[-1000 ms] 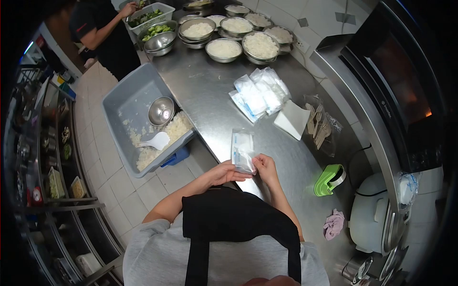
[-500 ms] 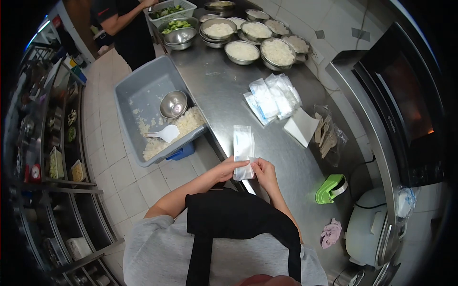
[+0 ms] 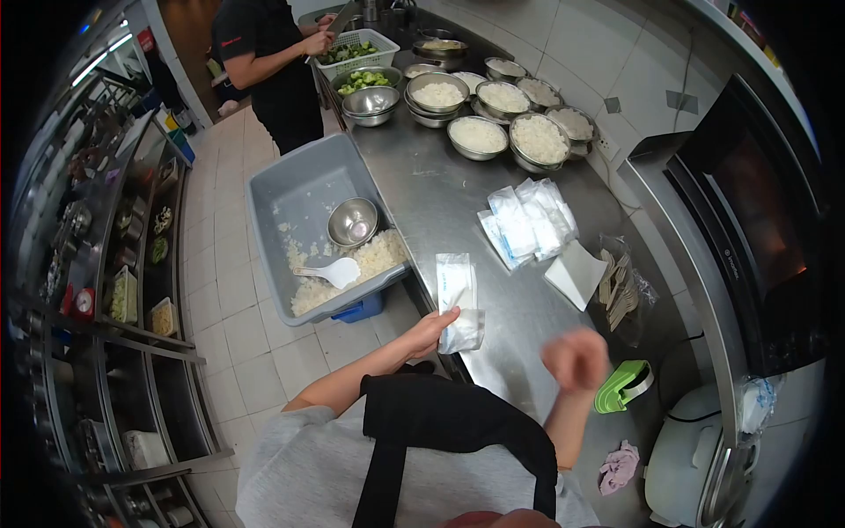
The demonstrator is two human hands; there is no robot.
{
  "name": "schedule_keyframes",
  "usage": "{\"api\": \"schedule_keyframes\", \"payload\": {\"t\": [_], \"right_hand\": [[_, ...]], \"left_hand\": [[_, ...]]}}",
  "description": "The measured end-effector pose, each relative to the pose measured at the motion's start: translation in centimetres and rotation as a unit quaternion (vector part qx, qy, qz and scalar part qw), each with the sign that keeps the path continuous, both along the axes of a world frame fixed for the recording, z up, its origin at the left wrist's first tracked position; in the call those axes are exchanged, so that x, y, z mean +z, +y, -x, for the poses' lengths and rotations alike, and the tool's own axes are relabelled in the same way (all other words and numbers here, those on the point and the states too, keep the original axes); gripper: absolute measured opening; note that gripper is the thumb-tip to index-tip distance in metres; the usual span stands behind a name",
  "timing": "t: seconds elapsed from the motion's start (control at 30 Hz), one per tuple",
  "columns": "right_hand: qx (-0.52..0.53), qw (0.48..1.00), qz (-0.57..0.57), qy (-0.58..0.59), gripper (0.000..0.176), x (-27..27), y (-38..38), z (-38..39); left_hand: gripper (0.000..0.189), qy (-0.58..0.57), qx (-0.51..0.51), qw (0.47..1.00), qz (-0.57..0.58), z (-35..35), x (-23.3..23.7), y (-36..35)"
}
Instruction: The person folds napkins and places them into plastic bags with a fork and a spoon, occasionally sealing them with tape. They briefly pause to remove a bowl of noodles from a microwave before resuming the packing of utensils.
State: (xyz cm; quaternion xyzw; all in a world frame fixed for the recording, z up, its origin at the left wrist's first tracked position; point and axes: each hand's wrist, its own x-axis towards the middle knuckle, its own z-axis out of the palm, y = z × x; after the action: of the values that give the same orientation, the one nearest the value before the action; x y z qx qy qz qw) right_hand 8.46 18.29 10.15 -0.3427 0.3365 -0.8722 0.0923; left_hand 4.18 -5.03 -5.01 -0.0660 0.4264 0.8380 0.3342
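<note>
My left hand (image 3: 433,333) grips a flat clear plastic packet (image 3: 455,286) with a white content and blue print, held over the front edge of the steel table. My right hand (image 3: 576,361) is off the packet, raised over the table close to a green tape dispenser (image 3: 622,385); it is smeared by motion and its fingers cannot be made out. Farther back on the table lies a pile of similar packets (image 3: 531,220), with a stack of white sheets (image 3: 576,271) and wooden forks (image 3: 621,290) beside it.
A grey bin (image 3: 273,211) with rice, a metal bowl (image 3: 353,223) and a white paddle (image 3: 333,272) stands left. Rice bowls (image 3: 477,137) fill the table's back. A co-worker (image 3: 268,66) holds a knife at the far left. An oven (image 3: 748,229) and pink cloth (image 3: 619,466) are right.
My right hand has let go of the packet and moved right toward the tape dispenser. My left hand still holds the packet. The camera view has shifted, and more of the co-worker shows.
</note>
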Motion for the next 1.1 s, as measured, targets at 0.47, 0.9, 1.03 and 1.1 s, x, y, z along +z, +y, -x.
{"api": "schedule_keyframes", "payload": {"t": [0.47, 0.9, 1.03, 1.1], "right_hand": [[-0.788, 0.431, -0.422, -0.125, 0.039, -10.6, 17.4, -7.0], [-0.677, 0.536, -0.171, -0.475, 0.020, -17.5, 22.4, -11.6], [-0.677, 0.505, -0.191, -0.500, 0.017, -15.7, 21.3, -11.2], [-0.661, 0.515, -0.210, -0.503, 0.018, -15.5, 21.5, -11.3]], "left_hand": [[0.044, -0.002, -0.021, 1.000, 0.020, 1.1, 1.3, -1.1], [0.057, 0.043, 0.014, 0.997, 0.063, 2.6, 2.6, -2.0], [0.059, 0.068, 0.028, 0.990, 0.124, 1.8, 2.2, -2.6], [0.058, 0.059, 0.038, 0.989, 0.131, 1.6, 2.4, -2.5]]}}
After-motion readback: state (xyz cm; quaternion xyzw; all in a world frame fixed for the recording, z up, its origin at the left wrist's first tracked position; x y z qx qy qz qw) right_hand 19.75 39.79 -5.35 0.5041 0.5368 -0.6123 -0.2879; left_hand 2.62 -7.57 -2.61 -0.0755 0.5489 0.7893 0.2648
